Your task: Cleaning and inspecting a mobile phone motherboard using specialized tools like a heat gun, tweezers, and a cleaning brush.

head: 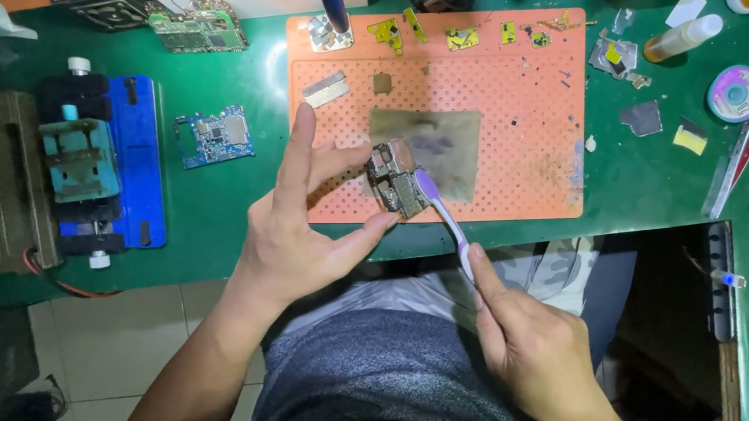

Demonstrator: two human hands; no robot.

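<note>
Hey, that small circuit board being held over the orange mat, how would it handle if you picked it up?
The circuit board probably stays stiff: it sits flat, pinched by the left hand at its edges without sagging. It is likely light, since fingertips alone hold it up. It seems fragile too, with small exposed parts where the brush in the right hand touches it.

- The bench [222,215] is deep green.
- The mat [529,135] at upper centre is orange-pink, dotted all over with small holes, with a dull grey-brown patch in its middle.
- The brush [444,220] is pale lilac and white.
- The small circuit board [217,135] at centre left is blue.
- The clamp fixture [114,162] at left is blue, teal and black.
- The person's shirt [404,398] is speckled grey.
</note>
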